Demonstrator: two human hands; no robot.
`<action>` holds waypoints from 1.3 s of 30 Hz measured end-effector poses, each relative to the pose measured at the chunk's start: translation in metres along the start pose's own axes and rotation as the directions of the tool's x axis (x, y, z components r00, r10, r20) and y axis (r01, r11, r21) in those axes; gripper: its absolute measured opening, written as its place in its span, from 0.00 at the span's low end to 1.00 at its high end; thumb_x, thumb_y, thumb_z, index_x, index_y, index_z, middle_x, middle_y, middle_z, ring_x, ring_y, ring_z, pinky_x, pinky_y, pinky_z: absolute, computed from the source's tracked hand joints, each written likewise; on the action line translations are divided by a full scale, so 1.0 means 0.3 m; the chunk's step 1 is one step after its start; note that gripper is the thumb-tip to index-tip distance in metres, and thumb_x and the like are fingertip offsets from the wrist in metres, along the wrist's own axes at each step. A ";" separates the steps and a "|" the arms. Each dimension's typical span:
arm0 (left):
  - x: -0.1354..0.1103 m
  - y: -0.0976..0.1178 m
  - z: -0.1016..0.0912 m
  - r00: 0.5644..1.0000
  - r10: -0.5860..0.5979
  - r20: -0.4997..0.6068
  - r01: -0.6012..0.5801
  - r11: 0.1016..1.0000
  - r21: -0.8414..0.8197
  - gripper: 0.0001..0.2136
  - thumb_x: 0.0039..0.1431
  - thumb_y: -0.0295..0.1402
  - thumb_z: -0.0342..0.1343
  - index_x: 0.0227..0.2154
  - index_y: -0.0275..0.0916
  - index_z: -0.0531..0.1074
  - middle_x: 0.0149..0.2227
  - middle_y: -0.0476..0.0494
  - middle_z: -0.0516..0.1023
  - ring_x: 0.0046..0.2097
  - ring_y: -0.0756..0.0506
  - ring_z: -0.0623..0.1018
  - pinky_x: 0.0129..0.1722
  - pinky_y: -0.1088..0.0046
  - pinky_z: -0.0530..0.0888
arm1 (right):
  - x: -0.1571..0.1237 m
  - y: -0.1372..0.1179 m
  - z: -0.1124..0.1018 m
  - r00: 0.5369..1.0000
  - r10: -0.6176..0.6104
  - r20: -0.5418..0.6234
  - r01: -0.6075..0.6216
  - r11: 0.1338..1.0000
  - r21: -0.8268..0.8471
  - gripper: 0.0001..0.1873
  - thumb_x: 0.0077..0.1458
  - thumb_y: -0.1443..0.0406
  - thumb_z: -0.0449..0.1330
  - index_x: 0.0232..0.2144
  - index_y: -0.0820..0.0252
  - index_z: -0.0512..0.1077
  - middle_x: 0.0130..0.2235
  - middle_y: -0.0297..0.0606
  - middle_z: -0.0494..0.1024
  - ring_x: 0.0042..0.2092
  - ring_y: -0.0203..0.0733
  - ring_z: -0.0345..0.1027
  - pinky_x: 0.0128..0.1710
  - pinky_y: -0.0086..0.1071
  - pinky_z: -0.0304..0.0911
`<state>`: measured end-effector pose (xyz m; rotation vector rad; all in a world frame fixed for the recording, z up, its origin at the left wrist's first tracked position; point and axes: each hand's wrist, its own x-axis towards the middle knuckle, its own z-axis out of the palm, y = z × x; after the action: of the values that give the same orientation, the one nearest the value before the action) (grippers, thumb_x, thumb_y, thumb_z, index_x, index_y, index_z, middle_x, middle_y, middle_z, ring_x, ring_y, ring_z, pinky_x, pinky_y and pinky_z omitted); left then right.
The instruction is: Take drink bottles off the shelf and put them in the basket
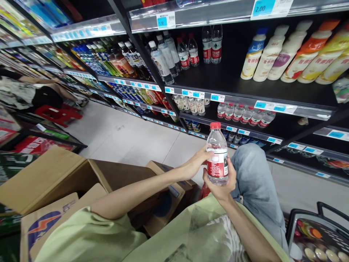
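Note:
A clear water bottle (217, 160) with a red cap and a red-and-white label is held upright in front of my chest. My right hand (222, 183) wraps round its lower part from below and the right side. From the left, my left hand (197, 163) is closed against the label, the fingers partly hidden behind the bottle. Similar small red-capped bottles (247, 115) stand in a row on a lower shelf beyond it. Taller red-labelled water bottles (212, 45) are on the shelf above.
Milk drink bottles (275, 52) line the upper shelf (234, 78) at right. Open cardboard boxes (109, 174) sit at my left. A black-handled container with a printed food picture (313, 236) is at lower right. Another person (29, 91) is at far left by a red stool (58, 112).

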<state>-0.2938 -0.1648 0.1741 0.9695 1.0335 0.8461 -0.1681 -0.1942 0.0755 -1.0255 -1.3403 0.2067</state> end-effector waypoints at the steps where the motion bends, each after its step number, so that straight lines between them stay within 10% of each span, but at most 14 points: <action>1: 0.003 -0.005 -0.004 1.000 -0.005 0.011 0.005 1.000 -0.015 0.32 0.65 0.57 0.58 0.63 0.40 0.71 0.60 0.35 0.78 0.58 0.34 0.77 0.57 0.57 0.73 | 0.004 -0.001 -0.001 1.000 -0.005 -0.013 0.005 1.000 -0.006 0.47 0.52 0.60 0.77 0.70 0.60 0.65 0.58 0.51 0.81 0.50 0.56 0.83 0.44 0.46 0.85; 14: -0.015 0.007 -0.033 0.979 0.041 0.199 -0.085 0.973 0.215 0.46 0.50 0.31 0.72 0.70 0.39 0.56 0.64 0.31 0.72 0.64 0.33 0.74 0.62 0.52 0.72 | -0.016 0.020 -0.003 0.993 0.110 -0.037 -0.108 0.992 0.059 0.44 0.53 0.54 0.75 0.67 0.66 0.69 0.54 0.53 0.81 0.49 0.55 0.82 0.47 0.45 0.82; 22: -0.009 0.005 0.017 0.991 0.106 0.083 -0.123 0.963 0.240 0.33 0.47 0.29 0.73 0.58 0.37 0.70 0.50 0.39 0.79 0.49 0.41 0.79 0.53 0.60 0.76 | -0.029 0.044 -0.008 1.000 -0.011 0.028 0.008 0.995 0.096 0.46 0.55 0.59 0.74 0.71 0.64 0.65 0.60 0.57 0.78 0.55 0.60 0.81 0.49 0.48 0.82; 39: -0.015 0.008 0.003 0.993 0.036 -0.108 -0.004 0.959 0.284 0.30 0.69 0.60 0.54 0.56 0.37 0.76 0.55 0.36 0.81 0.57 0.36 0.79 0.61 0.58 0.73 | -0.023 0.017 0.005 0.996 -0.027 0.089 0.022 0.998 0.052 0.51 0.53 0.61 0.75 0.75 0.53 0.59 0.65 0.49 0.76 0.56 0.58 0.81 0.47 0.49 0.84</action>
<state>-0.2944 -0.1683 0.1780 1.1851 1.2680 0.7888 -0.1693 -0.1949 0.0670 -0.9664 -1.4215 0.2698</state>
